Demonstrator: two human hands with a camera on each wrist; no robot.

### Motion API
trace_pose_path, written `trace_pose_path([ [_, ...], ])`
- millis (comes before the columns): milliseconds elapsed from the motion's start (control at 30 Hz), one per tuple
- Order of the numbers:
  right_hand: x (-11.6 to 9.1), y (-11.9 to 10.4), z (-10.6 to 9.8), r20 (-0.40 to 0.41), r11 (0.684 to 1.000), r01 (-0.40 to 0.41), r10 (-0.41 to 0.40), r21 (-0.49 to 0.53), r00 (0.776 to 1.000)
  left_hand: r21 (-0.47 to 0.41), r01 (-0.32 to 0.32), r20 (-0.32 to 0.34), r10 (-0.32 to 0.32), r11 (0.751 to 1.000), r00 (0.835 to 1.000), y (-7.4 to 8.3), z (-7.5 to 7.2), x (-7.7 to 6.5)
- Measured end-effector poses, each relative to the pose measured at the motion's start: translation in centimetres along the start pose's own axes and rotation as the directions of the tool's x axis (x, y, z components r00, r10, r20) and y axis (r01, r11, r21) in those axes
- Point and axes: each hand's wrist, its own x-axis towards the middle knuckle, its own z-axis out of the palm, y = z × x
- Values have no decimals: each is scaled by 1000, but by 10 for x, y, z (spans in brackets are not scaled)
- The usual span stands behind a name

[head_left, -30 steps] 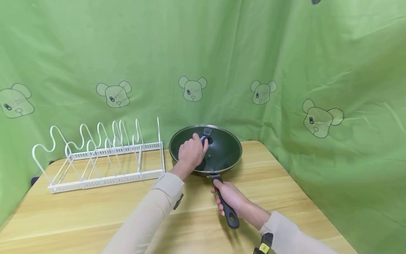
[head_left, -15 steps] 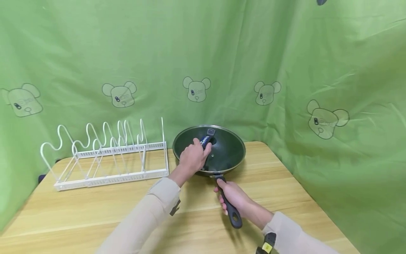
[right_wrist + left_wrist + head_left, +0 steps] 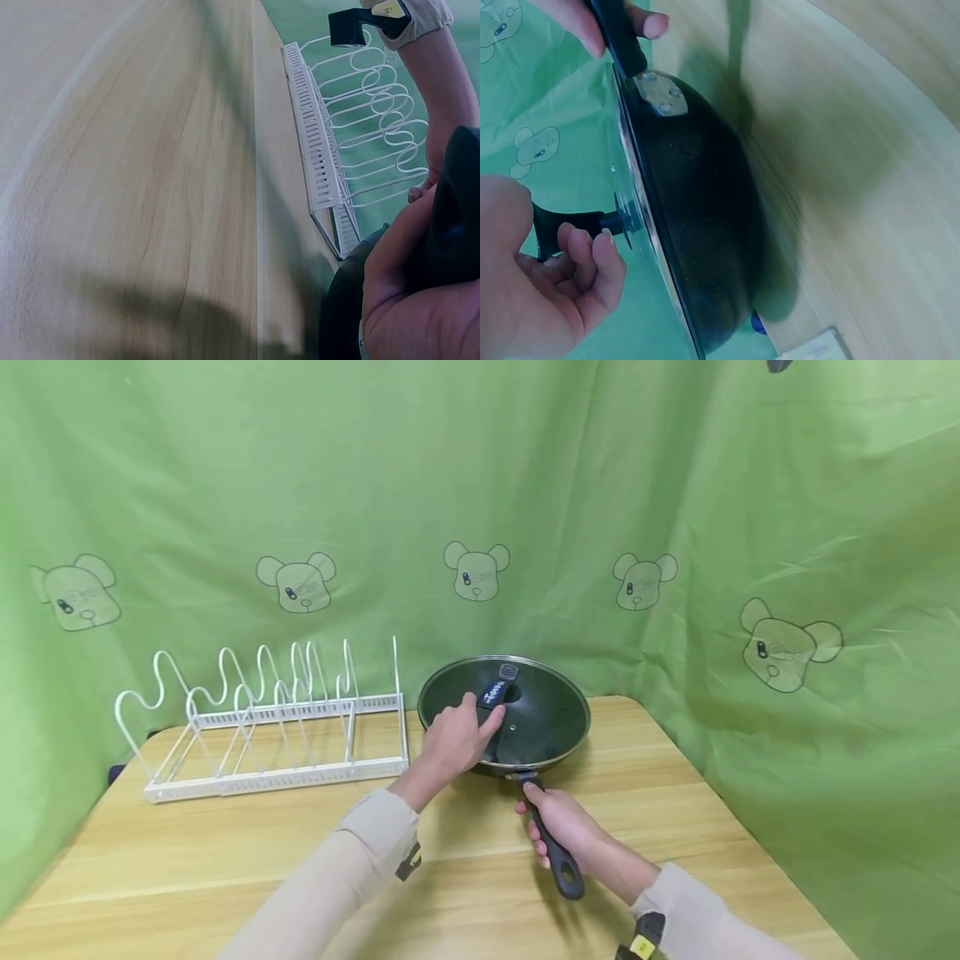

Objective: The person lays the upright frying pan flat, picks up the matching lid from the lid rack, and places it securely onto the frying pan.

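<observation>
A dark wok [image 3: 705,202] sits on the table with a dark glass lid [image 3: 543,718] on it, steel-rimmed. In the head view my left hand [image 3: 456,737] lies over the near part of the black lid handle [image 3: 495,692], whose far end and blue label show. Seen from the left wrist, its fingers [image 3: 592,262] curl round that handle loosely, beside the stem; their contact is partly hidden. My right hand [image 3: 566,822] grips the long black wok handle [image 3: 558,860], thumb on top, the holed end sticking out toward me.
A white wire rack [image 3: 277,777] with upright looped dividers stands on the wooden table [image 3: 225,877], left of the wok and close to its rim. A green curtain [image 3: 390,510] hangs behind the table and along its right side.
My left hand has slid back along the lid handle toward me, uncovering more of its label. The right hand keeps its grip. The whole head view has shifted slightly, so everything appears further right.
</observation>
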Motion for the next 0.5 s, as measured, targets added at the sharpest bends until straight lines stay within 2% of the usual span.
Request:
trace_pose_path([
  [233, 0, 0, -1, 7, 1000, -3, 3, 10, 1000, 21, 3, 14, -4, 1000, 1000, 2, -1, 1],
  [500, 0, -2, 0, 10, 1000, -2, 2, 5, 1000, 41, -42, 30, 41, 998, 999, -2, -3, 3],
])
